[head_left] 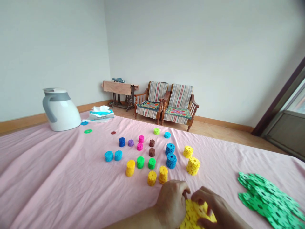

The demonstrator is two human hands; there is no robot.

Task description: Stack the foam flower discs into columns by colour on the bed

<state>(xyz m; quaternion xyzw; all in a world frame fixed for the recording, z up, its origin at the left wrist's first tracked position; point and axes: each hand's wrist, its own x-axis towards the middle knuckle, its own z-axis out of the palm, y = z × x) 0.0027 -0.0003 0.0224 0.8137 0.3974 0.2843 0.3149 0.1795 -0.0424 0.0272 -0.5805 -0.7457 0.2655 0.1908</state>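
A pile of yellow snowflake discs (190, 214) lies at the bottom edge of the head view, between my hands. My left hand (172, 196) is curled at the pile's left side; its fingertips are hidden, so what they hold does not show. From the right, my right hand (214, 203) bends over the same pile, its thumb and fingers around some yellow discs. Just beyond my left hand stand orange-yellow stacks (163, 175). Bigger yellow stacks (193, 166) are farther off, beyond my right hand.
Loose green discs (269, 197) are heaped at right. Blue stacks (171, 161), green stacks (140, 162), brown stacks (152, 152) and light blue stacks (109, 156) stand mid-cloth. A white jug (63, 111) and tissue box (101, 115) stand back left; two armchairs (178, 105) are beyond.
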